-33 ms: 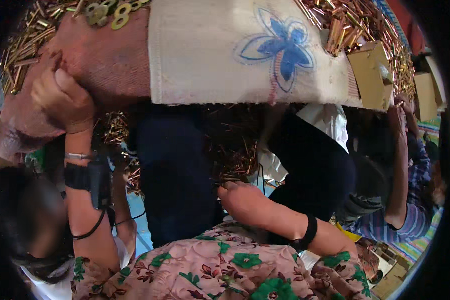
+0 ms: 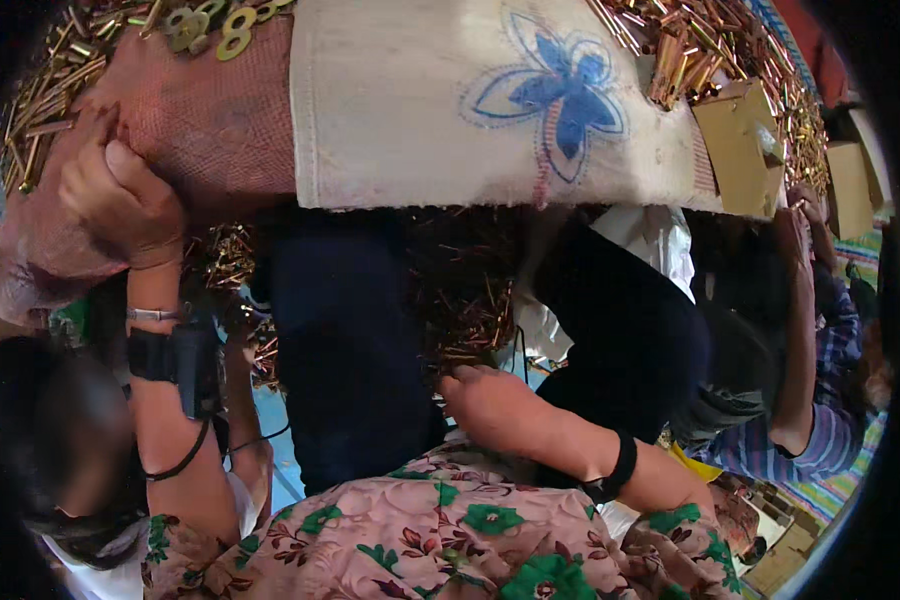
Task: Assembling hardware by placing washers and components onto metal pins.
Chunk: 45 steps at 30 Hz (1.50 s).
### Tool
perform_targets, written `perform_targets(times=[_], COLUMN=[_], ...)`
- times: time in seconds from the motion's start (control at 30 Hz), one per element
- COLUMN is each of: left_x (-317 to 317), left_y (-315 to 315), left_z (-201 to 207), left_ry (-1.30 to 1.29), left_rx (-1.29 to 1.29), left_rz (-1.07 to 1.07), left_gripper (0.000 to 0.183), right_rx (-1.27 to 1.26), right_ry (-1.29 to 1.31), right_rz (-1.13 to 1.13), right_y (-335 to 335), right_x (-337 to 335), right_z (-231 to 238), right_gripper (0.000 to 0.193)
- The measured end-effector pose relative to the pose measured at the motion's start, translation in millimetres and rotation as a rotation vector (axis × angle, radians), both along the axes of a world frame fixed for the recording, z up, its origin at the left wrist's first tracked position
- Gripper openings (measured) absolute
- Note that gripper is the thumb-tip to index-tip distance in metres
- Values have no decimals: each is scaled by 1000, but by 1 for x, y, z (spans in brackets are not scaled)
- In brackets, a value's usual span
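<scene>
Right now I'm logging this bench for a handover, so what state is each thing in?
Left hand: closed, gripping the reddish mesh sack.
Right hand: fingers bent, at the heap of brass pins.
Cream cloth with blue flower: spread flat over the sack.
Cardboard box: open, tilted.
Ring-shaped brass parts: loose, piled on the sack.
</scene>
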<state>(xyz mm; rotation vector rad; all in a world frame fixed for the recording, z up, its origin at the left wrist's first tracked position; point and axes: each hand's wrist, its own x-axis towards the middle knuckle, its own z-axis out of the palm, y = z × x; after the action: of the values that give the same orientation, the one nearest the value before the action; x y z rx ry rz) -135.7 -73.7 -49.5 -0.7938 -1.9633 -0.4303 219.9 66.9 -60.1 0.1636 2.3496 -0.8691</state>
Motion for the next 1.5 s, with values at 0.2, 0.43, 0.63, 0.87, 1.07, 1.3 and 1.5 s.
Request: perform_targets(times=[0.2, 0.43, 0.63, 0.87, 1.07, 1.3, 1.5], left_x=[9, 3, -20, -10, -27, -20, -24], left_y=[3, 18, -6, 17, -4, 5, 0], left_z=[8, -7, -3, -16, -12, -13, -16], left_ry=[5, 21, 88, 42, 87, 36, 81], left_rx=[-29, -45, -82, -106, -119, -85, -71], left_rz=[27, 65, 64, 100, 54, 46, 32], left_gripper=[32, 30, 31, 30, 33, 35, 34], right_rx=[-358, -801, -76, -367, -413, -461, -249], right_ry=[40, 124, -183, -526, -617, -662, -453], right_rz=[-495, -1521, -1166, -1098, -970, -583, -321], right_y=[34, 57, 58, -2, -12, -58, -63], right_x=[38, 160, 253, 307, 326, 416, 414], right_z=[62, 128, 66, 10, 6, -37, -36], right_gripper=[23, 18, 24, 33, 38, 41, 39])
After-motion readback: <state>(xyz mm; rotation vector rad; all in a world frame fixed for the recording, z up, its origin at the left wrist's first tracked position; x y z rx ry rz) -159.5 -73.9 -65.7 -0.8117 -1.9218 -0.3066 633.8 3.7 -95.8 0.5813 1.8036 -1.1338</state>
